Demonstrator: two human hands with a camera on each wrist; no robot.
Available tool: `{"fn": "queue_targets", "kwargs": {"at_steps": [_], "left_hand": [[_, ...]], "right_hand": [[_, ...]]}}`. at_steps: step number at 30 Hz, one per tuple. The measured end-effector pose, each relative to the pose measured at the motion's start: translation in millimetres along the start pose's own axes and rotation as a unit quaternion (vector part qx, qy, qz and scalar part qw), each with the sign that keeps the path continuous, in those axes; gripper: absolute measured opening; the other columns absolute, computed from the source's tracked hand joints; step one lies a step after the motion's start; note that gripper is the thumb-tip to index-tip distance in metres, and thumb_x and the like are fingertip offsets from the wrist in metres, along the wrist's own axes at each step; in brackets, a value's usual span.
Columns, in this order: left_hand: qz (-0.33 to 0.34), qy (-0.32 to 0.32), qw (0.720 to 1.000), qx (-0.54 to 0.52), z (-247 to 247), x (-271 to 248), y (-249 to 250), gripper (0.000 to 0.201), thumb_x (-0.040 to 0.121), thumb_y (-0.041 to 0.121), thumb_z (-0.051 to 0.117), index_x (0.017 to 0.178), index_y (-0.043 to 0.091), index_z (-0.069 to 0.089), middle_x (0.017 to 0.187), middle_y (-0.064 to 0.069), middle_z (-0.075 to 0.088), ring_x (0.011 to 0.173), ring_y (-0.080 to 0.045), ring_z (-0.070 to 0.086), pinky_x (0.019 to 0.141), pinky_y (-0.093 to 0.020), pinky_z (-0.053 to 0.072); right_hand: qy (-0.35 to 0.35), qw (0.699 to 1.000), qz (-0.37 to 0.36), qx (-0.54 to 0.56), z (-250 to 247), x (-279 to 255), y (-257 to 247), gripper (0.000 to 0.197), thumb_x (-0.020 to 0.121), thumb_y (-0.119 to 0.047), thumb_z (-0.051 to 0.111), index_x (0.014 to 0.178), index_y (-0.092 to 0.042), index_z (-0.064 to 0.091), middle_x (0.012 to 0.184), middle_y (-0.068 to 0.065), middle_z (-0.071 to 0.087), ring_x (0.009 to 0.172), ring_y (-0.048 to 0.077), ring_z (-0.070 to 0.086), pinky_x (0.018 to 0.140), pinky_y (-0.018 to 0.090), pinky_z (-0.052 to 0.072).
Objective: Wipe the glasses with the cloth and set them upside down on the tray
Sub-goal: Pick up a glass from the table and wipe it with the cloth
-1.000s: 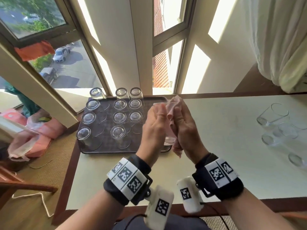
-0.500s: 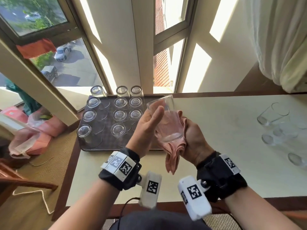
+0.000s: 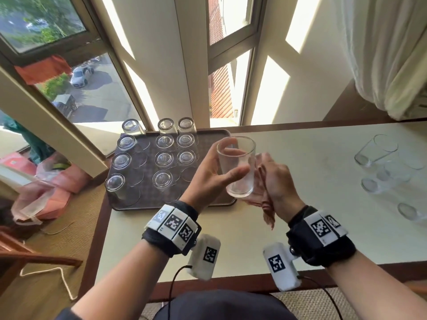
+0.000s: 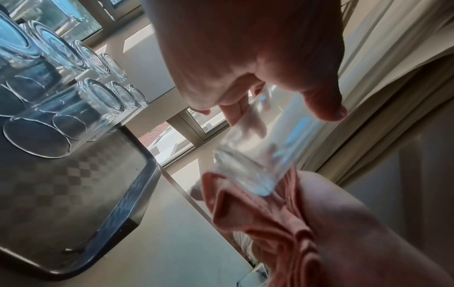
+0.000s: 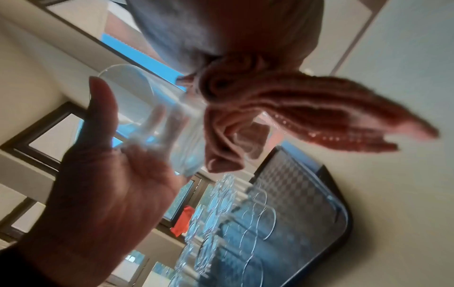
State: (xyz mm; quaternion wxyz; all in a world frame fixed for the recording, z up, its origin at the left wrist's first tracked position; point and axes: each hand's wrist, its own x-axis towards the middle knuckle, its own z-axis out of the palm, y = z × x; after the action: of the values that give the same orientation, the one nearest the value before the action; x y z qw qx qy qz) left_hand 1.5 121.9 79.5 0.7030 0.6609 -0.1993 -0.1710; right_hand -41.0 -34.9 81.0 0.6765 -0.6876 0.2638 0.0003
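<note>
My left hand [image 3: 216, 174] grips a clear glass [image 3: 238, 166], mouth up and tilted a little, above the tray's near right corner. The thumb lies across its near side and the fingers wrap the far side. My right hand [image 3: 275, 181] holds the bunched pink cloth [image 3: 265, 199] against the glass's lower right side and base. The left wrist view shows the blurred glass [image 4: 255, 155] above the cloth [image 4: 258, 217]. In the right wrist view the cloth [image 5: 282, 112] hangs from my fist beside the glass [image 5: 152, 116]. The dark tray [image 3: 215, 199] carries several upside-down glasses [image 3: 164, 158].
Several upright glasses [image 3: 379, 153] stand on the white table [image 3: 300, 215] at the far right. Windows and a wall run behind the tray. A curtain [image 3: 381, 54] hangs at the right. Pink bags [image 3: 46, 192] lie on the floor to the left.
The glass has turned mouth up and come clear of the cloth. My right hand has drawn the cloth from inside the glass down to its lower side.
</note>
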Motion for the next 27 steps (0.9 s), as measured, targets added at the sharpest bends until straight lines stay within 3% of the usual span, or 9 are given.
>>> {"fn": "queue_targets", "kwargs": {"at_steps": [3,5,8,12,14,18,21,24,27], "left_hand": [[-0.006,-0.003,0.999,0.040,-10.0,-1.3,1.2,0.074,0.067,0.053,0.084,0.128,0.029,0.050,0.103,0.007,0.069,0.100,-0.018,0.071,0.088,-0.033,0.057],[-0.021,-0.016,0.998,0.058,-18.5,-4.3,1.8,0.074,0.062,0.057,0.084,0.124,0.030,0.052,0.104,-0.001,0.070,0.087,-0.019,0.073,0.078,-0.031,0.059],[-0.041,-0.052,0.993,0.101,-28.0,-7.1,5.0,0.075,0.059,0.056,0.089,0.121,0.030,0.057,0.107,-0.012,0.069,0.084,-0.033,0.072,0.078,-0.046,0.062],[-0.055,-0.113,0.982,0.138,-34.0,-7.2,11.7,0.062,0.065,0.019,0.094,0.116,0.022,0.060,0.103,0.003,0.069,0.087,-0.013,0.072,0.078,-0.026,0.058],[-0.032,-0.137,0.972,0.187,-35.4,-8.0,15.6,0.065,0.064,0.016,0.095,0.118,0.018,0.060,0.106,0.007,0.066,0.091,-0.001,0.066,0.080,-0.017,0.053],[-0.019,-0.158,0.961,0.227,-40.6,-8.5,14.0,0.070,0.060,0.023,0.097,0.120,0.020,0.061,0.108,0.005,0.067,0.095,-0.008,0.066,0.081,-0.017,0.052],[-0.032,-0.150,0.967,0.203,-41.7,-9.2,10.2,0.065,0.062,0.020,0.096,0.117,0.020,0.062,0.101,0.011,0.068,0.087,-0.005,0.067,0.079,-0.018,0.051],[-0.044,-0.138,0.978,0.150,-42.1,-7.8,10.4,0.065,0.061,0.029,0.095,0.117,0.021,0.062,0.105,0.009,0.069,0.093,-0.012,0.068,0.089,-0.035,0.057],[-0.045,-0.136,0.982,0.127,-43.5,-5.1,14.4,0.066,0.060,0.034,0.092,0.117,0.019,0.062,0.108,0.004,0.070,0.094,-0.014,0.069,0.090,-0.037,0.058]], "right_hand": [[-0.023,0.989,-0.017,0.145,-17.0,-7.2,-11.6,0.037,0.107,-0.039,0.036,0.109,-0.017,0.065,0.108,0.011,0.072,0.091,0.037,0.073,0.071,0.049,0.061],[-0.075,0.985,-0.066,0.144,-29.5,-11.9,-20.6,0.025,0.105,-0.023,0.043,0.119,-0.020,0.064,0.103,0.003,0.073,0.071,0.038,0.071,0.057,0.038,0.055],[-0.175,0.971,-0.164,0.025,-38.8,-18.9,-26.0,0.036,0.093,0.001,0.057,0.126,-0.011,0.063,0.099,0.000,0.071,0.054,0.007,0.058,0.041,0.028,0.039],[-0.305,0.908,-0.269,-0.102,-31.4,-28.1,-28.7,0.052,0.068,0.013,0.047,0.112,-0.004,0.067,0.120,0.007,0.061,0.084,-0.011,0.061,0.063,0.005,0.046],[-0.335,0.890,-0.266,-0.158,-28.6,-26.8,-30.7,0.053,0.064,0.009,0.048,0.105,-0.018,0.068,0.116,-0.003,0.062,0.092,-0.004,0.059,0.073,0.006,0.046],[-0.399,0.822,-0.233,-0.333,-26.9,-19.7,-38.1,0.057,0.058,-0.003,0.051,0.109,-0.020,0.071,0.104,-0.021,0.059,0.100,0.012,0.042,0.085,0.019,0.038],[-0.350,0.853,-0.280,-0.269,-27.8,-18.6,-44.7,0.050,0.063,0.003,0.051,0.106,-0.009,0.073,0.103,-0.017,0.066,0.100,-0.001,0.053,0.082,0.014,0.045],[-0.226,0.928,-0.278,-0.101,-31.2,-22.4,-43.4,0.034,0.067,0.004,0.062,0.099,-0.009,0.065,0.086,0.008,0.069,0.071,0.020,0.069,0.051,0.030,0.055],[-0.093,0.920,-0.366,-0.106,-22.8,-28.9,-25.7,0.022,0.072,-0.011,0.075,0.094,-0.017,0.074,0.080,-0.011,0.071,0.071,0.010,0.069,0.057,0.024,0.056]]}}
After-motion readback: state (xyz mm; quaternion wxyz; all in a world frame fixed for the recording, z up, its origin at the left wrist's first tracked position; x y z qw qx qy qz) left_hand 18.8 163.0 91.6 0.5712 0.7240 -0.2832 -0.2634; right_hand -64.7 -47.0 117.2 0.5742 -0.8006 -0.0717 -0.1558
